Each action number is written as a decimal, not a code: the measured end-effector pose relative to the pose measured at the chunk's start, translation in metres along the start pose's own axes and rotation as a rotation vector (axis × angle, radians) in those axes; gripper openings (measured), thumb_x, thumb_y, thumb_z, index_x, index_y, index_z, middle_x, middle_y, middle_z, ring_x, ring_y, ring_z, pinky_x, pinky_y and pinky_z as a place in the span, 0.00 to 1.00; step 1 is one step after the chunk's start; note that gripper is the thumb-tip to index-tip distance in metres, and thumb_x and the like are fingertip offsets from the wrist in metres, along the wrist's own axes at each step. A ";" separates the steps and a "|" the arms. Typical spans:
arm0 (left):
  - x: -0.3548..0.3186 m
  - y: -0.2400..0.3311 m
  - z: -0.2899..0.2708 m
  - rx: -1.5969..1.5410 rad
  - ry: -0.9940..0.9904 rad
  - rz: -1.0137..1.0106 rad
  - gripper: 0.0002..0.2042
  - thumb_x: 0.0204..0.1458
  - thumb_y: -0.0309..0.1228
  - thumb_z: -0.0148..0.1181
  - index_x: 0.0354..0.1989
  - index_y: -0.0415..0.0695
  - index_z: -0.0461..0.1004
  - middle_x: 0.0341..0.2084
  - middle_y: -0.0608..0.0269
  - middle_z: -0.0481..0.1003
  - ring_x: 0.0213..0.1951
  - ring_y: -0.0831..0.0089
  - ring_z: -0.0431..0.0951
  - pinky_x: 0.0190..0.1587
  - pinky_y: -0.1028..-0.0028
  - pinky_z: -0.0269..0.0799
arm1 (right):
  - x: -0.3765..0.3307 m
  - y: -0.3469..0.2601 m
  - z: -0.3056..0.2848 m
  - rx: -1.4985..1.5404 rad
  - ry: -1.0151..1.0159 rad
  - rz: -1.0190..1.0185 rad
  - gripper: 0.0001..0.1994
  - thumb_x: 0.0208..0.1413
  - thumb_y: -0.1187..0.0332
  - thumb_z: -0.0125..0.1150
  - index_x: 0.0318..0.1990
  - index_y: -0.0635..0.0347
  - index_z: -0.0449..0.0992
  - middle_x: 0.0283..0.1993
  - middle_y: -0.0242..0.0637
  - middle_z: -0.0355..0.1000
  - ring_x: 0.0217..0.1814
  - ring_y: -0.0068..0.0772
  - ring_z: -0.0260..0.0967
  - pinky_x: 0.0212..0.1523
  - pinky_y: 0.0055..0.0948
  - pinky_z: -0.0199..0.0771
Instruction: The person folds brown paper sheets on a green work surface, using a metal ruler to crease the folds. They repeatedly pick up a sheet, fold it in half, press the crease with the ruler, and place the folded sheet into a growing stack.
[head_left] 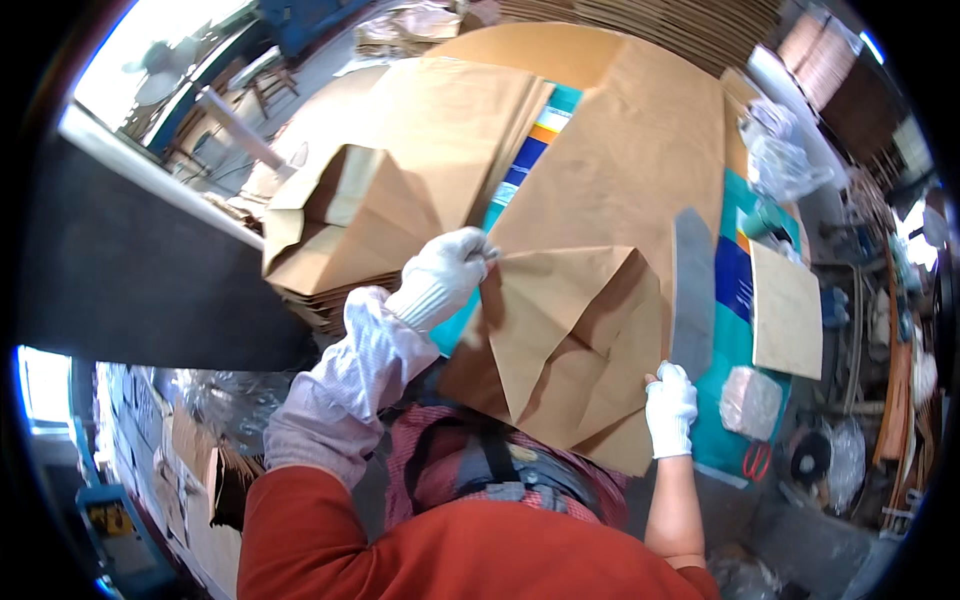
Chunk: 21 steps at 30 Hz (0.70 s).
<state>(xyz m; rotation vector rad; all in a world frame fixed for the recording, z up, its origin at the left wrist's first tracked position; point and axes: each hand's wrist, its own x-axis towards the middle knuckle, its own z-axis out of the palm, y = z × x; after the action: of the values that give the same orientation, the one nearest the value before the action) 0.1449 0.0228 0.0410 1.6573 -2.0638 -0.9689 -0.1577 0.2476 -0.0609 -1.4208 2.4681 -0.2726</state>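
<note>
A brown paper bag (560,340) lies in front of me, its end opened out into creased, angled folds. My left hand (445,275), in a white knit glove, is closed at the bag's upper left corner and pinches the paper there. At the bag's right edge my right hand (671,410), gloved in white, is closed at the lower end of a grey flat strip (692,290); its fingers partly hide the grip. Left of my left hand, a second paper bag (350,215) with an opened end tops a stack of folded brown paper (340,305).
Long brown paper sheets (620,150) cover much of the table, over teal printed sheets (735,440). At right lie a pale board (787,310), a wrapped block (750,403), red-handled scissors (757,461) and clear plastic (785,165). A dark panel (150,250) stands at left.
</note>
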 end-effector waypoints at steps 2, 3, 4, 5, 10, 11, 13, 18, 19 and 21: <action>0.020 -0.005 -0.038 0.274 0.284 0.283 0.05 0.54 0.27 0.63 0.36 0.52 0.83 0.34 0.59 0.82 0.40 0.57 0.84 0.46 0.61 0.78 | 0.019 -0.033 -0.006 0.122 0.025 -0.055 0.19 0.57 0.67 0.70 0.55 0.64 0.78 0.51 0.53 0.79 0.55 0.56 0.77 0.56 0.45 0.78; 0.027 -0.008 -0.067 0.306 0.407 0.384 0.05 0.56 0.27 0.62 0.37 0.53 0.83 0.32 0.58 0.82 0.38 0.57 0.84 0.45 0.61 0.78 | 0.032 -0.062 -0.006 0.248 0.078 -0.078 0.20 0.58 0.68 0.69 0.57 0.65 0.78 0.54 0.53 0.79 0.56 0.54 0.78 0.57 0.43 0.78; 0.046 -0.029 -0.091 0.359 0.468 0.301 0.05 0.58 0.28 0.62 0.39 0.52 0.84 0.33 0.54 0.83 0.38 0.53 0.84 0.43 0.61 0.79 | 0.047 -0.090 0.000 0.438 0.068 -0.167 0.21 0.60 0.68 0.67 0.60 0.65 0.77 0.56 0.53 0.79 0.58 0.50 0.78 0.60 0.42 0.77; 0.064 -0.039 -0.124 0.331 0.469 0.167 0.06 0.60 0.30 0.62 0.42 0.50 0.84 0.34 0.53 0.83 0.37 0.56 0.83 0.43 0.62 0.79 | 0.068 -0.122 0.003 0.621 0.074 -0.252 0.22 0.61 0.69 0.66 0.62 0.66 0.76 0.58 0.53 0.78 0.60 0.47 0.78 0.62 0.40 0.76; 0.139 -0.201 -0.277 0.404 0.439 -0.068 0.09 0.62 0.39 0.60 0.41 0.49 0.81 0.29 0.53 0.80 0.32 0.59 0.82 0.37 0.59 0.75 | 0.124 -0.294 0.017 0.532 -0.035 -0.448 0.23 0.62 0.67 0.54 0.65 0.48 0.75 0.57 0.51 0.79 0.59 0.54 0.76 0.59 0.41 0.75; 0.147 -0.246 -0.286 0.578 0.427 -0.131 0.08 0.61 0.35 0.60 0.45 0.48 0.80 0.34 0.55 0.81 0.36 0.60 0.82 0.39 0.61 0.75 | 0.125 -0.320 0.022 0.437 -0.065 -0.490 0.22 0.61 0.67 0.53 0.62 0.48 0.77 0.54 0.51 0.80 0.58 0.55 0.76 0.57 0.44 0.76; 0.163 -0.304 -0.288 0.916 0.377 -0.231 0.13 0.61 0.28 0.59 0.53 0.46 0.79 0.42 0.59 0.82 0.43 0.61 0.82 0.44 0.65 0.76 | 0.118 -0.347 0.036 0.311 -0.150 -0.507 0.17 0.61 0.66 0.56 0.57 0.50 0.79 0.51 0.52 0.78 0.55 0.55 0.77 0.55 0.47 0.78; 0.164 -0.342 -0.240 0.939 0.219 -0.255 0.17 0.63 0.27 0.56 0.61 0.45 0.73 0.52 0.58 0.77 0.51 0.63 0.78 0.52 0.67 0.73 | 0.102 -0.310 0.085 0.158 -0.021 -0.781 0.18 0.57 0.65 0.65 0.55 0.51 0.80 0.60 0.42 0.74 0.58 0.51 0.75 0.58 0.43 0.77; 0.153 -0.350 -0.244 0.912 0.223 -0.239 0.18 0.63 0.26 0.56 0.62 0.45 0.72 0.54 0.58 0.76 0.53 0.64 0.77 0.54 0.67 0.72 | 0.092 -0.299 0.078 0.172 -0.009 -0.814 0.21 0.57 0.63 0.66 0.59 0.52 0.78 0.64 0.42 0.72 0.61 0.51 0.73 0.61 0.43 0.76; 0.125 -0.362 -0.260 0.850 0.244 -0.194 0.20 0.64 0.26 0.55 0.65 0.44 0.69 0.58 0.58 0.74 0.57 0.64 0.75 0.57 0.68 0.71 | 0.064 -0.264 0.044 0.311 -0.149 -0.687 0.25 0.56 0.58 0.67 0.59 0.58 0.77 0.67 0.45 0.70 0.62 0.50 0.72 0.64 0.43 0.73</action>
<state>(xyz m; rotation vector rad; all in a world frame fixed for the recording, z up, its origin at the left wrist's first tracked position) 0.5379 -0.2093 -0.0377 2.2435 -2.3087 0.1446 0.0411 0.0600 -0.0325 -1.9976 1.6537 -0.6259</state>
